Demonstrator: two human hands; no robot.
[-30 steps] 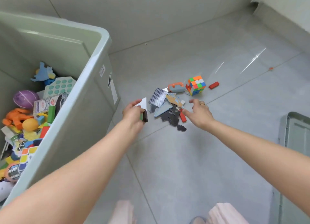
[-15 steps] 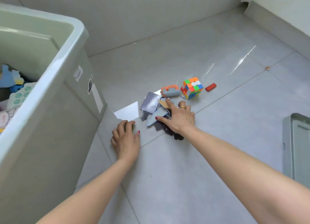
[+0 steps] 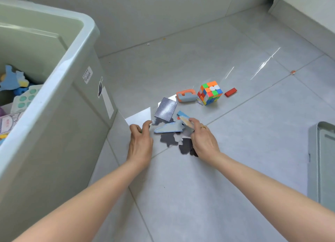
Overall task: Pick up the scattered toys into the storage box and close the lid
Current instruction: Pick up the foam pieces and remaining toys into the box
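The pale green storage box (image 3: 59, 78) stands open on the left, with several toys inside. Scattered toys lie on the floor tiles: a patterned playing card (image 3: 166, 108), a white card (image 3: 138, 117), a long blue puzzle piece (image 3: 169, 128) and dark flat pieces (image 3: 168, 140). My left hand (image 3: 140, 144) is at the white card's near edge, fingers curled round a small green piece that barely shows. My right hand (image 3: 204, 142) pinches a blue-and-tan puzzle piece (image 3: 184, 119) above the pile. The box lid (image 3: 322, 162) lies on the floor at far right.
Beyond the pile sit a colourful puzzle cube (image 3: 210, 92), an orange-and-grey toy (image 3: 186, 96) and a red block (image 3: 230, 92). A wall runs along the back and right. A small orange speck (image 3: 292, 71) lies on a tile joint.
My left hand came down from mid-air to the floor, and the white card it held now lies there. My right hand reached into the pile and now pinches a puzzle piece.
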